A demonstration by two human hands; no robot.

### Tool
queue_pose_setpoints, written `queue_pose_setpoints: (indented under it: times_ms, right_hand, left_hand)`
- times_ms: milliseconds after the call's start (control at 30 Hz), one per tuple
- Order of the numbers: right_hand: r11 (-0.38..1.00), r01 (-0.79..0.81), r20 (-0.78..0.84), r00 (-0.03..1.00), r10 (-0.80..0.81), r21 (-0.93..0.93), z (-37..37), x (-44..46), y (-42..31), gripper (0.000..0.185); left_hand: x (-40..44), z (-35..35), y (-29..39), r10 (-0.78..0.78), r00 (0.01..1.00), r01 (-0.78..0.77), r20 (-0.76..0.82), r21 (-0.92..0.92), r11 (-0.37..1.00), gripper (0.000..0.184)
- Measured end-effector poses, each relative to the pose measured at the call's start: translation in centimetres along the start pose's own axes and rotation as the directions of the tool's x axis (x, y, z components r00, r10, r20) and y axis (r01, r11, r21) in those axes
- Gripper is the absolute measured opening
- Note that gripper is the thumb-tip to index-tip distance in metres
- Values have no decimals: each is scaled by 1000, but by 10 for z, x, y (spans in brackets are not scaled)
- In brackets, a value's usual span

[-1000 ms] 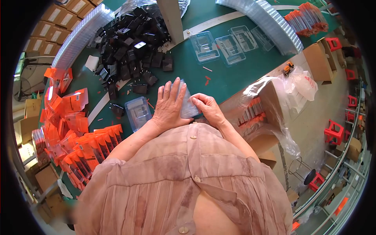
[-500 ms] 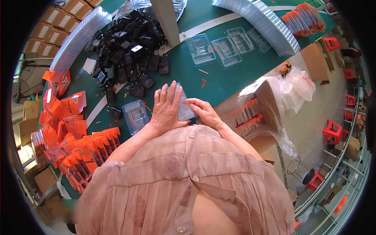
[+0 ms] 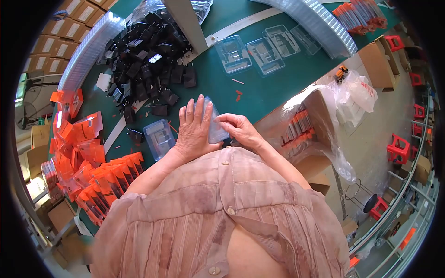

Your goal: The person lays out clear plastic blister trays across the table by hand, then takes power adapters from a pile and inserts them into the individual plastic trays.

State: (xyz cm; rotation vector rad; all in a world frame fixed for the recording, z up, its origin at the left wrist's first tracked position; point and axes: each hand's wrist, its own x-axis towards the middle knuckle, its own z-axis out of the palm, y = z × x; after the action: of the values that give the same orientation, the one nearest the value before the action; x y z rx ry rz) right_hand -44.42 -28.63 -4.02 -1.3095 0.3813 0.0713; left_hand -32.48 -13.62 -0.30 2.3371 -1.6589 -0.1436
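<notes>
My left hand [image 3: 194,126] lies flat with its fingers stretched out, pressing on a clear plastic blister tray [image 3: 216,128] near the table's front edge. On the tray's right side is my right hand [image 3: 240,129], fingers curled and pinched at the plastic; the exact grip is partly hidden. Left of my left hand lies another clear blister tray [image 3: 160,139] with moulded hollows. Beyond my hands is a heap of black plug adapters [image 3: 146,69].
Orange-topped packs [image 3: 111,180] crowd the left. Several clear trays [image 3: 233,54] lie farther back on the green table [image 3: 218,83], near long nested tray stacks [image 3: 320,23]. A metal post [image 3: 185,23] rises behind. An open carton [image 3: 320,116] with packs stands right.
The whole view has shifted slightly. My right fingers have curled in a little more at the tray; my left hand stays flat on it.
</notes>
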Motion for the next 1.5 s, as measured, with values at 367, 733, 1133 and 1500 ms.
queue_pose_setpoints:
  times_ms: [367, 733, 1133, 1500]
  right_hand:
    - [927, 35, -263, 962, 69, 374, 7, -10, -28, 11]
    - [849, 376, -753, 657, 38, 371, -150, -57, -29, 17]
    - [978, -136, -726, 687, -21, -157, -348, -4, -40, 21]
    - [338, -383, -488, 425, -762, -860, -262, -9, -45, 32]
  left_hand:
    - [28, -16, 16, 30, 1000, -29, 6, -76, 997, 97]
    - [86, -30, 39, 27, 999, -16, 41, -244, 970, 79]
    - [120, -17, 43, 29, 987, 8, 155, -235, 972, 85]
    - [116, -17, 44, -23, 981, 66, 193, -214, 975, 88]
